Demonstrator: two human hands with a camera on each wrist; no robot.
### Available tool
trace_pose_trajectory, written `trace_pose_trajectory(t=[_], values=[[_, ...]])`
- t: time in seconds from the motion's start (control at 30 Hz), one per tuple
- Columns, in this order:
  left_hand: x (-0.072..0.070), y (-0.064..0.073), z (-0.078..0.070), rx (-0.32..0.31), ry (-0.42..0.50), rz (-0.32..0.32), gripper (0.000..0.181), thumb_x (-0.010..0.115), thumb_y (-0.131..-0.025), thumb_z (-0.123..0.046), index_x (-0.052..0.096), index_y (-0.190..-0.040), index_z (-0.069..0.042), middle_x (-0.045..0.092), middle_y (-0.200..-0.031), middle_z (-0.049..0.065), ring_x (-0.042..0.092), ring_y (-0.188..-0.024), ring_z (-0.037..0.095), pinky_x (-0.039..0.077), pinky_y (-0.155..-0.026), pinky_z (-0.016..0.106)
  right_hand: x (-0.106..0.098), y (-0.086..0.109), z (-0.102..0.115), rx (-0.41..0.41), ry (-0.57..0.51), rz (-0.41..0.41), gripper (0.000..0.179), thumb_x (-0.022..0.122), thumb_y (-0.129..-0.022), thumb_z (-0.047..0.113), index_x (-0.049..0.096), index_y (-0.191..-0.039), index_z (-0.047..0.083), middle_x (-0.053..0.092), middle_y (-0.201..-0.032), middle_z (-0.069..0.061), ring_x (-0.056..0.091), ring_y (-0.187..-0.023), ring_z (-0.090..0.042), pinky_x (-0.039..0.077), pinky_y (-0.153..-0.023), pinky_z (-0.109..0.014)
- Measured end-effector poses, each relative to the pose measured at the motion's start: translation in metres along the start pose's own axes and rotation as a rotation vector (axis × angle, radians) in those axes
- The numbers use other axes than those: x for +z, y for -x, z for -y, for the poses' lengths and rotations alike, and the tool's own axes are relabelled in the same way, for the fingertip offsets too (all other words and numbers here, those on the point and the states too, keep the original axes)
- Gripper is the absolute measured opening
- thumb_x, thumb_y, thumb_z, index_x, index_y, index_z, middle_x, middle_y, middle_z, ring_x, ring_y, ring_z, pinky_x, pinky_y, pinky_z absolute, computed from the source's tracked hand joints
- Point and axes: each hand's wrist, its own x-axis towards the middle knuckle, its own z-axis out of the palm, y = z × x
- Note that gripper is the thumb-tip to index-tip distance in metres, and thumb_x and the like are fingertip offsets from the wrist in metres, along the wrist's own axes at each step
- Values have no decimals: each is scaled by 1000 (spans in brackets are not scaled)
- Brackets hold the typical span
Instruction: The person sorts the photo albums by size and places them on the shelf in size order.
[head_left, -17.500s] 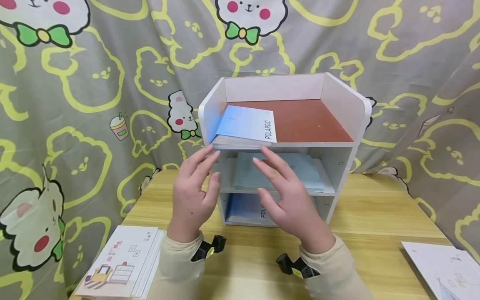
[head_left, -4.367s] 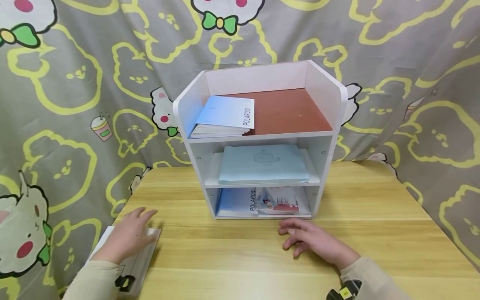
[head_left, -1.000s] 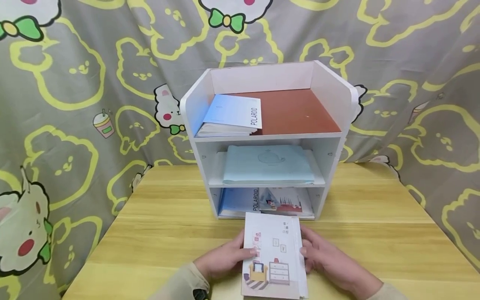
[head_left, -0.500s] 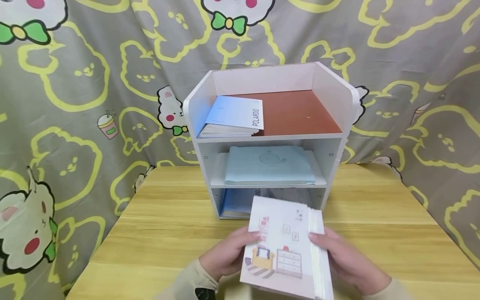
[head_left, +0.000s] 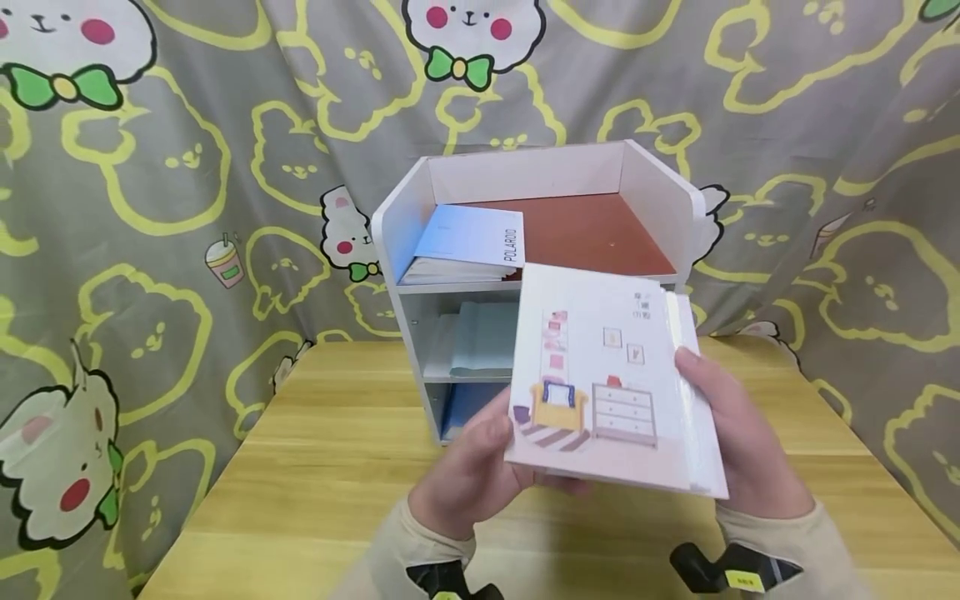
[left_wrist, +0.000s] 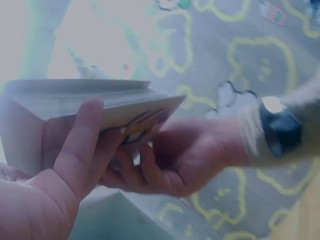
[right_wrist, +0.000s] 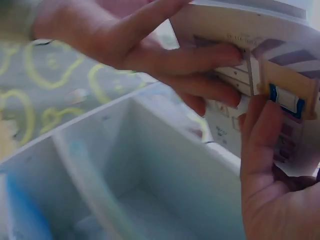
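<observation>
A small stack of white notebooks (head_left: 600,367) is held up in front of the shelf. Its top cover shows a yellow armchair, a chest of drawers and two framed pictures. My left hand (head_left: 468,467) grips the lower left corner, with the thumb at the edge and fingers underneath. On the right side my right hand (head_left: 746,442) grips the stack with its thumb on the front near the edge. The notebooks are slightly fanned along the right, and their page edges (left_wrist: 65,102) show in the left wrist view. Both hands also appear on the stack in the right wrist view.
Behind the stack stands a white three-level shelf (head_left: 416,342) on a wooden table (head_left: 300,467). Blue POLAROID notebooks (head_left: 472,235) lie at the top left. A pale blue notebook (head_left: 483,333) is on the middle level, partly hidden. A patterned curtain (head_left: 285,250) hangs behind.
The notebook stack, earlier at the table's left, has been picked up, brought to the middle and raised toward the shelf. The white notebook once at the table's right has left that spot.
</observation>
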Motion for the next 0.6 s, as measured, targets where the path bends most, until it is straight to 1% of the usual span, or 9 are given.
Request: trace_pose_trajectory(t=[0.13,0.23,0.27,0.37,0.43,0.47,0.53,0.57,0.6], values=[[0,-14,-5,90,-18,-11,67,47,-106,-42,25,-159,-7,57,-141,9,61,-118,24,56,-91,39,3,-10,1,-94,-226,165,51,16,-113,26,50,-141,0,66,-124,-20,70,-105,-29,59,-84,-39],[-6,-23,-7,145,11,-15,65,44,-108,-40,25,-159,-6,56,-143,9,61,-119,23,56,-92,38,5,-20,-1,-161,-327,282,54,11,-112,26,40,-148,-2,58,-136,-23,65,-115,-31,56,-93,-40],[-8,-25,-7,158,20,-17,64,43,-108,-40,25,-159,-5,56,-143,10,62,-119,23,56,-92,38,5,-23,-2,-176,-332,312,55,10,-112,26,37,-150,-2,55,-139,-23,63,-118,-32,54,-95,-41],[-14,-32,-7,172,52,-37,66,43,-108,-43,23,-160,-6,54,-143,10,61,-119,23,55,-94,38,3,-27,0,-211,-205,329,57,7,-111,26,35,-153,-1,55,-140,-20,64,-115,-27,54,-94,-38],[-15,-37,-5,183,72,-50,66,41,-109,-44,22,-160,-7,53,-144,9,60,-120,22,55,-94,37,1,-26,6,-255,11,254,58,7,-112,27,41,-150,0,62,-132,-15,66,-105,-23,55,-86,-36],[-15,-40,-4,187,83,-59,65,39,-109,-43,22,-161,-8,53,-144,9,60,-120,22,55,-94,37,1,-23,11,-289,144,177,57,10,-112,28,46,-147,1,65,-126,-13,66,-98,-22,56,-81,-34],[-15,-46,-3,194,108,-70,61,35,-111,-41,21,-161,-10,52,-144,8,59,-121,21,54,-95,36,5,-15,22,-373,462,-55,53,18,-113,30,56,-139,3,70,-113,-8,65,-89,-18,55,-76,-29],[-15,-49,-2,200,120,-72,59,33,-111,-39,21,-161,-10,52,-145,8,58,-121,21,54,-95,36,10,-10,27,-424,582,-190,50,25,-113,29,61,-133,1,71,-108,-7,65,-87,-18,55,-75,-27],[-15,-51,-2,205,126,-74,57,32,-112,-37,22,-161,-10,52,-144,8,58,-121,20,54,-95,35,14,-4,31,-490,652,-304,46,31,-112,26,63,-127,-3,71,-104,-9,65,-84,-19,55,-74,-25]])
